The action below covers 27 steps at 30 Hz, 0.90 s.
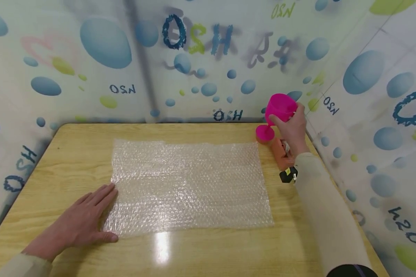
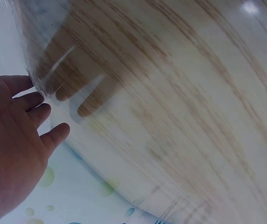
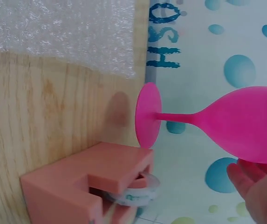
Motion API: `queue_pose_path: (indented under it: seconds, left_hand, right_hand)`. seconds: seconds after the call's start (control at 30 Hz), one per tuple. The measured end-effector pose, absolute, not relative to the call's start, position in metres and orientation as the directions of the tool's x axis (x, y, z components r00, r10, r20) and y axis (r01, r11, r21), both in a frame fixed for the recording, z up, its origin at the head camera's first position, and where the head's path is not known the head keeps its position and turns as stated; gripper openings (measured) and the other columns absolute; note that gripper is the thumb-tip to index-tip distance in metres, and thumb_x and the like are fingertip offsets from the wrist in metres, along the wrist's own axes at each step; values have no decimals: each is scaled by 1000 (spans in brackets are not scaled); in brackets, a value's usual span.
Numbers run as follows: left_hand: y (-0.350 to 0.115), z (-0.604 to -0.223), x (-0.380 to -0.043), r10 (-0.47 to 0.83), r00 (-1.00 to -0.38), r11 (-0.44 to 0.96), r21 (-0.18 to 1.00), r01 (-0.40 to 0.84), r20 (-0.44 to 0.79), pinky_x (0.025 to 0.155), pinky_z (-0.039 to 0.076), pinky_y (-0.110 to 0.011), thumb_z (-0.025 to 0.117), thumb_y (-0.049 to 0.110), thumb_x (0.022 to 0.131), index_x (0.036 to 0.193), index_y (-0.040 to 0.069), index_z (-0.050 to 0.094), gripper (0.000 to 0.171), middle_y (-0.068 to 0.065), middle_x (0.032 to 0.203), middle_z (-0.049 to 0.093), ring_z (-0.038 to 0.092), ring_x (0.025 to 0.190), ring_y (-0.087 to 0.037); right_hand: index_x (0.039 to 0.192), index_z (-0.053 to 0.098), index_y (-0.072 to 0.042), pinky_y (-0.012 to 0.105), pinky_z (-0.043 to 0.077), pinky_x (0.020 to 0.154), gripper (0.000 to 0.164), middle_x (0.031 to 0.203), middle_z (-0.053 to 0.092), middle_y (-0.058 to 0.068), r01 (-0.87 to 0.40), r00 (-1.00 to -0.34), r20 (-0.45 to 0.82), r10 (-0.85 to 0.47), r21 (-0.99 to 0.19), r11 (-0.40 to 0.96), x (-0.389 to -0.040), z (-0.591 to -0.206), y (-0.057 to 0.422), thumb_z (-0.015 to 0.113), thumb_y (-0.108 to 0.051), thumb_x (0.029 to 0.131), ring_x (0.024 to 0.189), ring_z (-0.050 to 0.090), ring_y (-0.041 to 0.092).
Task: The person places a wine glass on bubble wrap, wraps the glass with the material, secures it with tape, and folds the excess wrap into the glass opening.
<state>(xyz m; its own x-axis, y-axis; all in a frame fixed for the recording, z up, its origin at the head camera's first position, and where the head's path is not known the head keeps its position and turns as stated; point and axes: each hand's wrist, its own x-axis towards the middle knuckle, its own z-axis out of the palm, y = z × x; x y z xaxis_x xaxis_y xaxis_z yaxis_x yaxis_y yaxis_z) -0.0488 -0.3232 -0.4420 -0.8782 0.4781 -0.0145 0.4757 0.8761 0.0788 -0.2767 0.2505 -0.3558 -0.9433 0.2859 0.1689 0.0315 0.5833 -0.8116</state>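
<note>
A bright pink wine glass (image 1: 280, 107) is in my right hand (image 1: 294, 129), which grips it round the bowl at the far right corner of the table. In the right wrist view its round foot (image 3: 148, 115) hangs over the wood and casts a shadow there. A sheet of clear bubble wrap (image 1: 190, 188) lies flat across the middle of the table. My left hand (image 1: 79, 221) rests with fingers spread at the left edge of the sheet, fingertips on its border and thumb by the near corner.
Just below the glass stands a salmon-coloured tape dispenser (image 3: 86, 179) with a roll of clear tape (image 3: 135, 193). A small black item with a yellow mark (image 1: 286, 176) shows beside my right sleeve. Patterned walls (image 1: 201, 77) border the wooden table (image 1: 208, 254) at the back and sides.
</note>
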Motion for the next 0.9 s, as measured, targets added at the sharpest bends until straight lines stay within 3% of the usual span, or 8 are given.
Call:
queue_pose_path:
  seconds: [0.33, 0.9]
  left_hand:
    - [-322, -440, -50, 483, -876, 874, 73, 481, -8, 101, 34, -56, 57, 85, 64, 149, 0, 29, 124, -20, 153, 32, 32, 139, -36]
    - [-320, -437, -51, 464, -883, 885, 77, 459, -67, 103, 33, -58, 54, 87, 64, 150, 0, 26, 126, -20, 155, 28, 30, 140, -37]
  right_hand:
    - [147, 25, -15, 43, 47, 101, 85, 142, 44, 8, -47, -941, 238, 238, -792, 608, -264, -338, 250, 73, -45, 83, 127, 46, 26]
    - [145, 29, -14, 44, 50, 95, 83, 136, 49, 10, -62, -957, 228, 179, -765, 641, -250, -332, 254, 70, -51, 83, 116, 51, 26]
